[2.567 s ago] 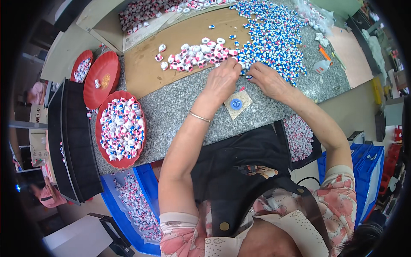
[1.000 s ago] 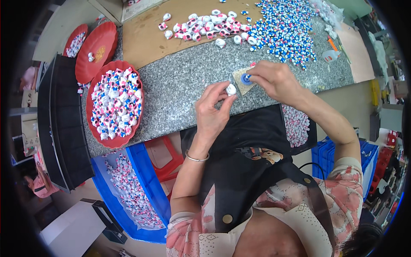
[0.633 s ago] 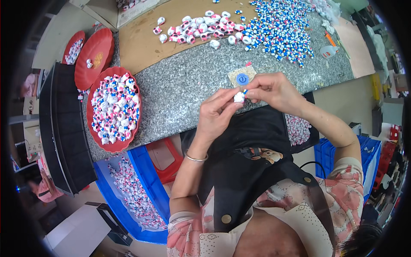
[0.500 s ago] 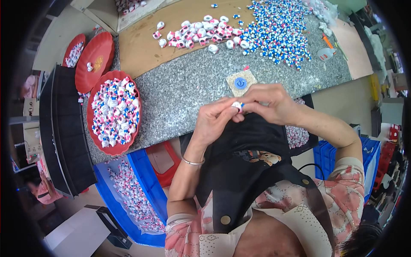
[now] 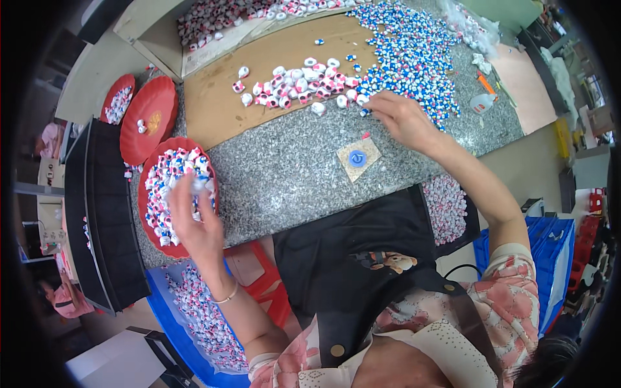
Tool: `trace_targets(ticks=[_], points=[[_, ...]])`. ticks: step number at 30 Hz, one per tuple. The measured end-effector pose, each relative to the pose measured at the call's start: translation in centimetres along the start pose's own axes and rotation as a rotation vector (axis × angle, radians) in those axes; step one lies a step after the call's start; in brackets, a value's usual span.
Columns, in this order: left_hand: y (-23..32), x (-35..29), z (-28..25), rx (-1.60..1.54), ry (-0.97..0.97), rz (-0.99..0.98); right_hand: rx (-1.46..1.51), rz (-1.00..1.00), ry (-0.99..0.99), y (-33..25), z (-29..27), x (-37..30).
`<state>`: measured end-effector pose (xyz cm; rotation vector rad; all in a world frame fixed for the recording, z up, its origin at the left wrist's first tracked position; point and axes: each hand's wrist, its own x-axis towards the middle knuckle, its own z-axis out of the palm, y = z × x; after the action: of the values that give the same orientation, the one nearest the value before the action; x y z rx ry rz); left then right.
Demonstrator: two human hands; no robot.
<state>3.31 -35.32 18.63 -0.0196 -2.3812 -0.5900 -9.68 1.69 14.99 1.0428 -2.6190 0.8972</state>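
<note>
My left hand (image 5: pixel 197 226) is over a red scalloped bowl (image 5: pixel 215 223) heaped with small white figures (image 5: pixel 169 187) that have pink and blue parts. Its fingers are apart and slightly blurred, with a smeared white-and-blue figure just by the fingertips. Across the counter, my right hand (image 5: pixel 407 123) is at the near edge of a spread of tiny blue-and-white pieces (image 5: pixel 414 58). Its thumb and fingers are pinched on one small piece, partly hidden by the fingertips. To the left of that hand lies a pile of white-and-pink hollow heads (image 5: pixel 301 83).
A tile with a blue disc (image 5: pixel 357 158) lies on the granite counter (image 5: pixel 278 168). Another red bowl (image 5: pixel 167 107) with a few pieces stands at the left. An orange-handled tool (image 5: pixel 485 83) lies at the right. Below stands a blue crate (image 5: pixel 165 310) of figures.
My hands were together over the counter's near edge, holding a white figure. They have parted: the left moved to the red bowl, the right forward to the blue-and-white pieces.
</note>
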Motion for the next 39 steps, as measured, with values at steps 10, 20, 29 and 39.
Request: trace_targets(ticks=[10, 20, 29, 39], points=[[7.3, 2.9, 14.4, -0.359, -0.253, 0.049, -0.353, -0.283, 0.0, 1.6, 1.4, 0.4], [8.2, 2.1, 15.1, -1.41, -0.733, -0.58, -0.171, 0.09, -0.204, -2.2, -2.9, -7.8], [6.9, -5.9, 10.1, -1.69, -0.564, -0.718, -0.025, 0.128, -0.14, -2.1, -2.4, -7.7], [6.4, -7.1, 8.2, -1.484, -0.469, -0.618, -0.332, -0.014, -0.366, -3.2, -1.6, -4.8]])
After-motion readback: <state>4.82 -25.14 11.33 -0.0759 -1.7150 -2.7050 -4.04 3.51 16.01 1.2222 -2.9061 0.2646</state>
